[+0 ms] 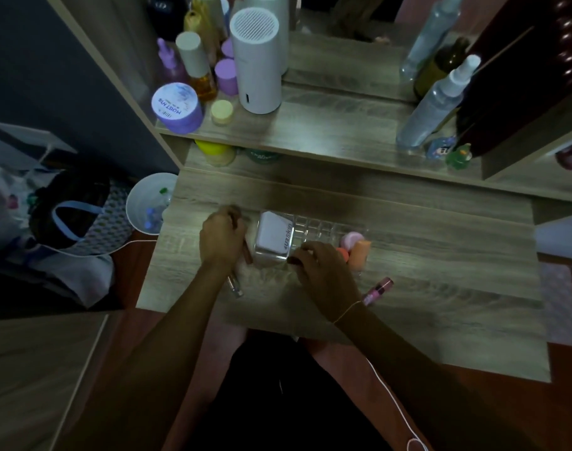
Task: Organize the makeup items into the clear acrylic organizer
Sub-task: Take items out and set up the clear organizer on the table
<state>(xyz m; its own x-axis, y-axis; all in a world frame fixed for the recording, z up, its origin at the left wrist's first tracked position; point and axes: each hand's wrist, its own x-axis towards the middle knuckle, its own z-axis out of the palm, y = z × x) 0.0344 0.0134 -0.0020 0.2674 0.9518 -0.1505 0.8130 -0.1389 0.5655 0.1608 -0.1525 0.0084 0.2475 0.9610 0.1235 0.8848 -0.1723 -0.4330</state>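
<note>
The clear acrylic organizer (313,227) stands on the wooden table. A white box (273,236) fills its left compartment, and pink and orange sponges (356,245) sit at its right end. My left hand (221,237) is closed around a brown lipstick tube (247,252) just left of the organizer. My right hand (323,271) hovers at the organizer's front edge, pinching a small dark item (292,261). A clear tube (234,286) lies below my left wrist. A pink tube (377,291) lies right of my right wrist.
The raised shelf (326,131) behind holds a white cylinder device (257,60), purple jars, an amber bottle and spray bottles (434,105). Left of the table sit a white bucket (148,203) and a bag. A white cord (392,395) runs down past my right arm.
</note>
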